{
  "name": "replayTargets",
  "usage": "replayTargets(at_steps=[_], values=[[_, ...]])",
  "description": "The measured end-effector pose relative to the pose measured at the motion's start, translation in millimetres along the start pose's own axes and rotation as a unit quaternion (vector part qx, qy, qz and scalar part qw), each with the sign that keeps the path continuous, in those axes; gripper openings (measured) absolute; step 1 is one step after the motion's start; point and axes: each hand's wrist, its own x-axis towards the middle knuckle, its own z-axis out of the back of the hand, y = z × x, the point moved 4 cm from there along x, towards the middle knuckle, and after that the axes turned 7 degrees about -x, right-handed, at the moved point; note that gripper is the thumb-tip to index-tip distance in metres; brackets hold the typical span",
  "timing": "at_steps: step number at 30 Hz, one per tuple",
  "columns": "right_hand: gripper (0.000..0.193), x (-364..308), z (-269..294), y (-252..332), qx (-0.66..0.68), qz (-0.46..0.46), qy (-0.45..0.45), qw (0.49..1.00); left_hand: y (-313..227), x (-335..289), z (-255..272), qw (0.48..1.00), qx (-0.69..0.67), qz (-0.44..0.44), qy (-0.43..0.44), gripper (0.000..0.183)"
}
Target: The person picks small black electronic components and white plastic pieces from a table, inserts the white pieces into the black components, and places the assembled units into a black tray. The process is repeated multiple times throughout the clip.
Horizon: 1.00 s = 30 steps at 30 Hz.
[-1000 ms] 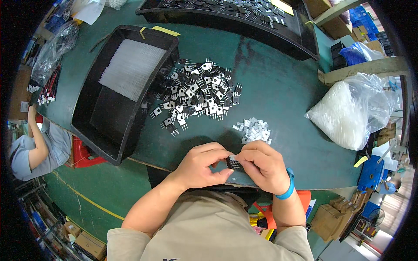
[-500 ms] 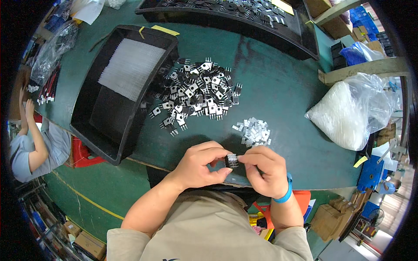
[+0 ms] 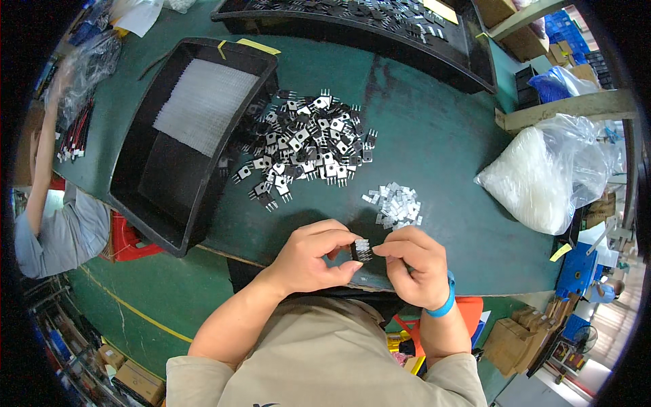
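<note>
My left hand [image 3: 313, 256] and my right hand [image 3: 412, 264] meet just above the near edge of the green table [image 3: 434, 149]. Between their fingertips they pinch one small black electronic part with a silvery face [image 3: 361, 249]. Beyond the hands lies a small heap of pale grey flat pieces [image 3: 395, 205]. Farther back spreads a pile of black three-legged parts with metal tabs [image 3: 305, 144]. A blue band circles my right wrist.
A black tray [image 3: 146, 197] with a white ribbed sheet stands at the left. A long black tray of parts [image 3: 468, 68] runs along the far edge. A clear bag of white pieces [image 3: 542, 176] sits right. Another person [image 3: 54, 217] works at far left.
My hands have shifted slightly with the small part still pinched between them; its pale face now shows more. The person at far left has raised an arm.
</note>
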Motion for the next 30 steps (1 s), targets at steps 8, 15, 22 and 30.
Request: replayTargets(at_steps=[8, 15, 22, 30], values=[[0.018, 5.2, 3.3, -13.8, -0.161, -0.077, -0.081, 0.981, 0.2, -1.0, -1.6, 1.000, 0.006, 0.008, -0.001, 0.034], [0.018, 17.6, -12.0, -20.8, -0.261, -0.033, -0.023, 0.965, -2.9, 0.7, -0.9, 1.000, 0.000, 0.008, 0.003, 0.034], [0.018, 27.6, -15.3, -23.0, -0.276, -0.020, 0.010, 0.961, -0.2, -0.7, -1.2, 1.000, 0.006, 0.009, 0.004, 0.034], [0.012, 32.5, -16.9, -26.1, -0.299, 0.011, 0.006, 0.954, 0.4, -0.5, -1.4, 1.000, 0.005, 0.003, 0.001, 0.034]])
